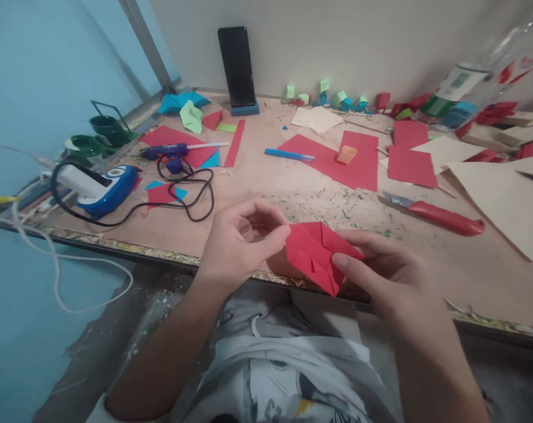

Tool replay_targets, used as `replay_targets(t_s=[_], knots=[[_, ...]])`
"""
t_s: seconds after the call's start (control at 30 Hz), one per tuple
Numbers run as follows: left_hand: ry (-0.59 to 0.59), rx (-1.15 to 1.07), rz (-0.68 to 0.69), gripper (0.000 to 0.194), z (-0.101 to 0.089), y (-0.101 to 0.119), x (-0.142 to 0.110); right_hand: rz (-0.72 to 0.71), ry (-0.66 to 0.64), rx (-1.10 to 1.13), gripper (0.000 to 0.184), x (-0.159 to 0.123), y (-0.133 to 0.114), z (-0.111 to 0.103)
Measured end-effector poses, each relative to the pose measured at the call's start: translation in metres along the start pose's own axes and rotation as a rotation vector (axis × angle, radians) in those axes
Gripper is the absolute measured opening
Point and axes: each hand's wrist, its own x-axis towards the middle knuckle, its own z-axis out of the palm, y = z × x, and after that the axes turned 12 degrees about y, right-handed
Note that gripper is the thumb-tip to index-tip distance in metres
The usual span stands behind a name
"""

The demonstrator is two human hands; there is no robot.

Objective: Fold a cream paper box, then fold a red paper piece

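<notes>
A folded piece of red paper [312, 249] is held over the front edge of the table, with creases and small flaps on its upper face. My left hand [248, 241] pinches its left corner between thumb and fingers. On the other side, my right hand [381, 270] grips it with the thumb pressed on top and the fingers underneath. The underside of the paper is hidden. Beyond my hands lie a large sheet of red paper [325, 158], a blue pen [290, 154] and a small orange piece [347, 154].
A red-handled knife [445, 216] lies at the right near cream paper [508, 200]. Left are a glue gun [167, 151] with a looping black cable and a blue power strip [110, 191]. A phone [237, 67] stands at the back; a plastic bottle [458, 94] leans right.
</notes>
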Motion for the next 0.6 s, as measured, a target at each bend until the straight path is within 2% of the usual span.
replay_targets(t_s=[0.13,0.37,0.6], knots=[[0.032,0.008,0.021,0.009,-0.0002,-0.0019,-0.0004,0.024,-0.026,0.016,0.022,0.0004,0.0013,-0.0001],[-0.003,-0.046,-0.012,0.007,-0.0005,-0.0025,0.0,0.04,-0.039,0.07,0.02,-0.0008,-0.002,0.0013],[-0.003,-0.063,0.016,0.005,-0.0002,-0.0019,0.0002,0.034,-0.062,0.069,0.021,-0.0006,-0.0015,0.0018]])
